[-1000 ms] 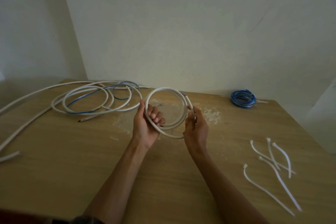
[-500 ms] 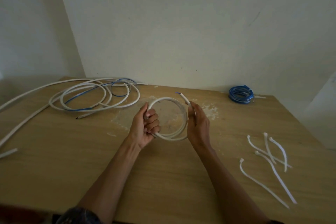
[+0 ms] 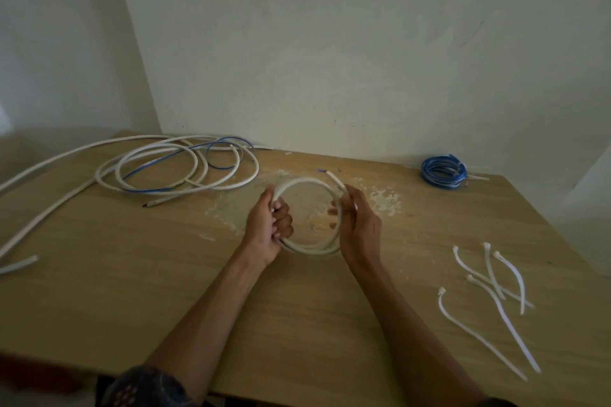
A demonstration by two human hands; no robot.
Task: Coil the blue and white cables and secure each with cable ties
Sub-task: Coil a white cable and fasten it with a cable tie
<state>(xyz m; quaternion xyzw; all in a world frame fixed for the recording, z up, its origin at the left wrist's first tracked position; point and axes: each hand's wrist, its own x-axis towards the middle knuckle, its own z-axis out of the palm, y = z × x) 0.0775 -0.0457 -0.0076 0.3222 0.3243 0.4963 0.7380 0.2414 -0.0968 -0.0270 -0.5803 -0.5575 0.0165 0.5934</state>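
My left hand grips the left side of the white cable coil, fingers curled round its turns. My right hand grips the right side, below the free end. The coil sits mid-counter. Loose white and blue cables lie rear left, a blue coil rear right, and cable ties front right.

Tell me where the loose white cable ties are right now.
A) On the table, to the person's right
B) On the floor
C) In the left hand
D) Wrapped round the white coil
A: the cable ties lie scattered on the table, off to the right of the right hand, which with the left hand grips the white coil.
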